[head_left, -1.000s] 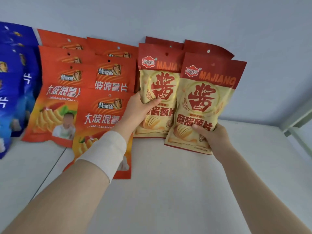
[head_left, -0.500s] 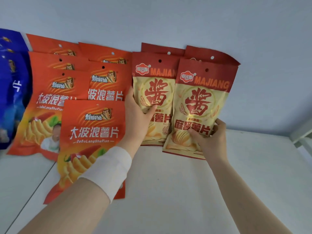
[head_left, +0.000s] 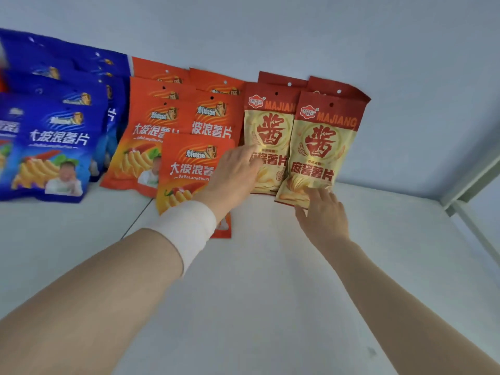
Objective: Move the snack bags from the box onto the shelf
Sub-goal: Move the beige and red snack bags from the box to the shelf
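Observation:
Two cream-and-red Majiang bags lean against the back wall of the white shelf [head_left: 270, 280], with two more red tops behind them. My left hand [head_left: 234, 174] lies with straight fingers against the lower part of the left Majiang bag [head_left: 267, 131]. My right hand [head_left: 323, 212] touches the bottom edge of the right Majiang bag [head_left: 322, 147] with loose, spread fingers. Neither hand grips a bag. A white wristband sits on my left wrist. The box is out of view.
Several orange chip bags [head_left: 189, 163] lean in rows left of the Majiang bags, and several blue chip bags [head_left: 54, 142] stand further left. A shelf frame post [head_left: 470, 185] bounds the right side. Bare shelf surface stretches right of the Majiang bags.
Both hands have let go of the Majiang bags they gripped and their fingers have straightened. The bags now lean on the wall. The view swung left, showing more blue bags.

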### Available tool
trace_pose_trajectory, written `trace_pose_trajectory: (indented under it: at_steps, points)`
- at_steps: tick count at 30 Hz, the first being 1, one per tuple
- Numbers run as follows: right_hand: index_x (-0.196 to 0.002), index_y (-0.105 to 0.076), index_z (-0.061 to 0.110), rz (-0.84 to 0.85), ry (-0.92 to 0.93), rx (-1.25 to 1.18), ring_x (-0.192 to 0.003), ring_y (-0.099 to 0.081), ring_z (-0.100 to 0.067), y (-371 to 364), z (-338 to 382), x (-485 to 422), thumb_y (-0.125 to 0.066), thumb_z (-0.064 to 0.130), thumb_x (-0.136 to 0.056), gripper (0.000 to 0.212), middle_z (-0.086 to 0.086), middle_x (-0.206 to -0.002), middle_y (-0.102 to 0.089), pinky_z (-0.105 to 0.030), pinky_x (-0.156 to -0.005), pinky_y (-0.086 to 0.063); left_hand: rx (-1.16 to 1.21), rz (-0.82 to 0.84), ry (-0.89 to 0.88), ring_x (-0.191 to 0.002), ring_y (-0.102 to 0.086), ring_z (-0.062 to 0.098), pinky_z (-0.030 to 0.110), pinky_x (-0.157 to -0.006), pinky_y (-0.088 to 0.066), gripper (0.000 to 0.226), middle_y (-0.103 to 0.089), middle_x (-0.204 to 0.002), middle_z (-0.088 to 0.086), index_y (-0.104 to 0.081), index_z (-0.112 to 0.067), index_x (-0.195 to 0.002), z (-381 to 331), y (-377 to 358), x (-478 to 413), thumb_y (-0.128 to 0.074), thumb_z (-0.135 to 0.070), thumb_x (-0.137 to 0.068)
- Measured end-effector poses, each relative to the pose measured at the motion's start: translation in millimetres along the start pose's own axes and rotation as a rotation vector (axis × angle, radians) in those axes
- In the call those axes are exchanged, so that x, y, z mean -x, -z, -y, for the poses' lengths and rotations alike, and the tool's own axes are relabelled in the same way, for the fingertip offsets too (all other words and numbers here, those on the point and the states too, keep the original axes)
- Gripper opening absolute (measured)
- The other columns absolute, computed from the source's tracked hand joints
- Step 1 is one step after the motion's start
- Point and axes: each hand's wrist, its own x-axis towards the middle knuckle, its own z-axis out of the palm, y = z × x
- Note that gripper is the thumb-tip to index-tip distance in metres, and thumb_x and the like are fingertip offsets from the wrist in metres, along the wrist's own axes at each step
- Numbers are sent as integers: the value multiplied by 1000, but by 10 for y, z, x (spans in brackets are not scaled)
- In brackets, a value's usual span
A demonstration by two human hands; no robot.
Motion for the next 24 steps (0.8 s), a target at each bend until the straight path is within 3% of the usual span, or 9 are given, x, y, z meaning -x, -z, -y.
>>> trace_pose_trajectory:
  at_steps: [5, 11, 19, 24]
  points:
    - [-142, -32, 17, 154, 222, 195, -132, -34, -24, 99, 425, 912, -39, 36, -97, 49, -4, -143, -38, -35, -106, -29, -263, 245, 6, -117, -50, 28, 38, -94, -36, 37, -53, -125, 8, -47, -14, -129, 6, 452, 1152, -46, -16, -92]
    - [-141, -33, 17, 233, 394, 172, -133, -32, -24, 144, 1193, 1974, -39, 35, -96, 49, -5, -144, -36, -34, -106, -27, -278, 419, 174, -117, -50, 27, 36, -93, -37, 36, -53, -126, 8, -51, -14, -127, 157, 1087, 2689, -45, -14, -91]
    - [-139, -34, 14, 248, 780, 165, -132, -33, -26, -39, 3155, 3388, -39, 34, -96, 47, -8, -143, -37, -37, -105, -28, -284, 579, 534, -120, -46, 29, 39, -96, -35, 34, -50, -129, 10, -46, -12, -130, 791, 1793, 5169, -40, -16, -96]
    - [-132, -44, 12, 285, 1017, 170, -122, -45, -29, -425, 4681, 4650, -44, 29, -93, 42, -9, -133, -48, -37, -97, -36, -269, 655, 792, -112, -50, 29, 37, -90, -37, 31, -54, -120, 10, -48, -10, -123, 1304, 2116, 7147, -44, -12, -92]
